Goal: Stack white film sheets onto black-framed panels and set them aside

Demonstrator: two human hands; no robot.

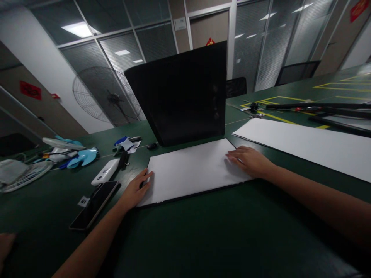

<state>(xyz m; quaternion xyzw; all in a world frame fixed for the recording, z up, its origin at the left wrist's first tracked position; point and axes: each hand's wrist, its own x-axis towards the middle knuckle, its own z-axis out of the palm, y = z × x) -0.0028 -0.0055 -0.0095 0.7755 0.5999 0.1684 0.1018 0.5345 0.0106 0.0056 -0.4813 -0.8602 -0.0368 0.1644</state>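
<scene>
A flat white rectangular panel with a dark edge lies on the green table in front of me. My left hand rests at the panel's left edge, its fingers apart and touching the white surface. On the right part of the panel lies my right hand, palm down with the fingers stretched out over the surface. Neither hand is wrapped round anything. Just behind the panel stands a large black panel, upright and tilted, like a monitor or its casing.
A phone and a white device lie to the left. Beyond them are a blue-bladed fan part and a dark mouse. A second white sheet lies on the right, near black bars. Part of another hand shows at far left.
</scene>
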